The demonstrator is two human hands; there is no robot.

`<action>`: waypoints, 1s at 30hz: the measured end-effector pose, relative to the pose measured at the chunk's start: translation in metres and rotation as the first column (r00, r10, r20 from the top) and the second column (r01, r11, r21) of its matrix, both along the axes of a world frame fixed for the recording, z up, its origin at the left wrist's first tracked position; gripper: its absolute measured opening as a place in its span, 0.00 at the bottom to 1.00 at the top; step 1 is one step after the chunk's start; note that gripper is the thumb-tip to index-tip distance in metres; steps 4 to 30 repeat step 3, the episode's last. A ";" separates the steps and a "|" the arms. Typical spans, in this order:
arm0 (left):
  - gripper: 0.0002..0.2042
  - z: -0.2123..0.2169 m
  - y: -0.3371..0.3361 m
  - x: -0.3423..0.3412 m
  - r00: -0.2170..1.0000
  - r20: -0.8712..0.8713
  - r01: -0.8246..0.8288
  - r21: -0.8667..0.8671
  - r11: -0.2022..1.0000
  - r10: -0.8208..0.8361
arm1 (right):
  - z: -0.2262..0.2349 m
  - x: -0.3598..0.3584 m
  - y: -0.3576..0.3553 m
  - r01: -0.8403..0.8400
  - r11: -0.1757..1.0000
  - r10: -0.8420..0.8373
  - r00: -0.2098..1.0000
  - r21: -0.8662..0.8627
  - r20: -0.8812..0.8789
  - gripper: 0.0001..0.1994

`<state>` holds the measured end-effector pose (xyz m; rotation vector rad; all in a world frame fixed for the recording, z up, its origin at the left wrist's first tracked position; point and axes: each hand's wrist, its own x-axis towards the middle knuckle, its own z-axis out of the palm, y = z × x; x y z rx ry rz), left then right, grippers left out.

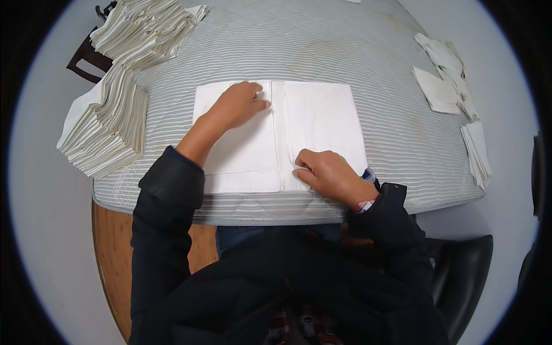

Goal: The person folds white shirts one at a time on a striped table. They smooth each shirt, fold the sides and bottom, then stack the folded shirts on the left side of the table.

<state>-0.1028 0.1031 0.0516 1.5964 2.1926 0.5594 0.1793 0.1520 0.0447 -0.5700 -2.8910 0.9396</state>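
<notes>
In front of me a white cloth [328, 112] lies flat, its two sides folded in toward a seam down the middle. My left hand [238, 104] is over the far part of the left panel, close to the seam, its thumb and fingers apart and holding nothing. Near the front of the right panel, my right hand [330, 174] has its fingers curled in. Thumb and forefinger of that hand meet the panel's inner edge, which bulges slightly there. The undersides of the right fingers are hidden.
The cloth rests on a striped mattress [391, 138]. At left stand a tall stack of folded white cloths [109, 123] and another stack [146, 29] behind it. Loose cloths [440, 92] lie along the right edge. A black chair [466, 282] stands at lower right.
</notes>
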 end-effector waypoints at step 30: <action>0.28 -0.005 0.031 -0.001 0.997 0.080 -0.026 0.017 1.000 0.024 | 0.000 0.002 0.002 -0.006 0.999 0.007 0.999 -0.042 0.031 0.11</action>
